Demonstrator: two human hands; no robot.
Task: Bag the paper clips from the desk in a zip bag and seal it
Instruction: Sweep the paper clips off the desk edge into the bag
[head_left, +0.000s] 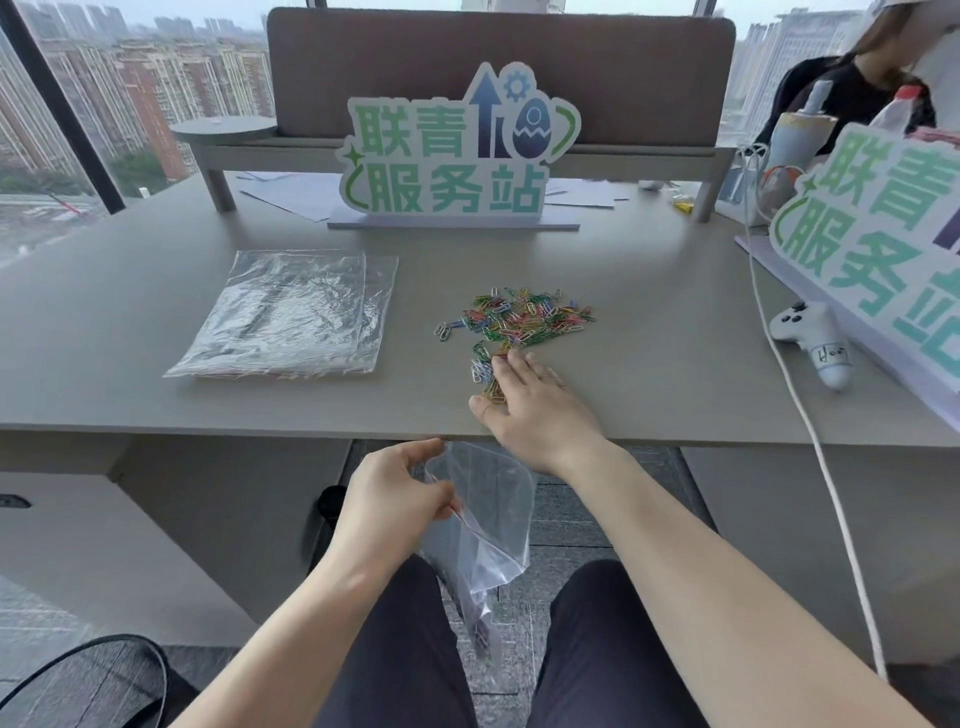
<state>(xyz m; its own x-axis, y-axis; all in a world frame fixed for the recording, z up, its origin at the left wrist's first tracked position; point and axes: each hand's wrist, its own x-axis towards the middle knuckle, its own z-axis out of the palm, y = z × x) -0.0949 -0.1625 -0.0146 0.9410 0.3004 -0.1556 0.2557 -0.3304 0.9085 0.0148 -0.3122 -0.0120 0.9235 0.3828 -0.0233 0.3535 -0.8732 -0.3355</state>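
A scatter of coloured paper clips (524, 319) lies on the grey desk (156, 332), trailing toward the front edge. My right hand (530, 405) rests flat on the desk with fingers spread, covering the nearest clips of that trail. Below the desk edge my left hand (395, 493) pinches the mouth of a clear zip bag (483, 525), which hangs open between my knees. A few clips show at the bag's bottom.
A stack of spare clear zip bags (291, 312) lies at the left of the desk. A green-and-white sign (452, 156) stands at the back, another at the right (872, 244). A white game controller (810, 338) and a white cable (789, 384) lie at the right. A person sits at the far right.
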